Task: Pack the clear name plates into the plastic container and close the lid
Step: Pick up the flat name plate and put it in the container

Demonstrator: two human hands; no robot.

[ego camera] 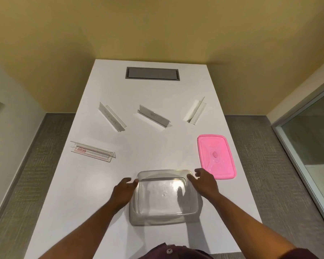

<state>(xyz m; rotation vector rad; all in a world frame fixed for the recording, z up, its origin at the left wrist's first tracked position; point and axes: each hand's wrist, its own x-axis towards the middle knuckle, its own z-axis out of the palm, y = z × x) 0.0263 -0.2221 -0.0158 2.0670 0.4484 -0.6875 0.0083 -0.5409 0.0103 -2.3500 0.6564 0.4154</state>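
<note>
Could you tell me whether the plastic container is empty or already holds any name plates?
Empty. The clear container shows only its bare bottom, all four name plates lie out on the table, and the pink lid lies beside it.

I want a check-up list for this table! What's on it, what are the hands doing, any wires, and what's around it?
Surface: white table, a grey hatch set in its far end.
Job's things: clear container open and empty at the near edge; pink lid lying to its right, apart from it; four clear name plates, far left, far middle, far right, near left, all outside the container.
Clutter: nothing seen.
Hands: left hand and right hand at the container's two sides, fingers loose on its rim.
Cables: nothing seen.
Surroundings: yellow wall, grey carpet, glass panel at right.
</note>
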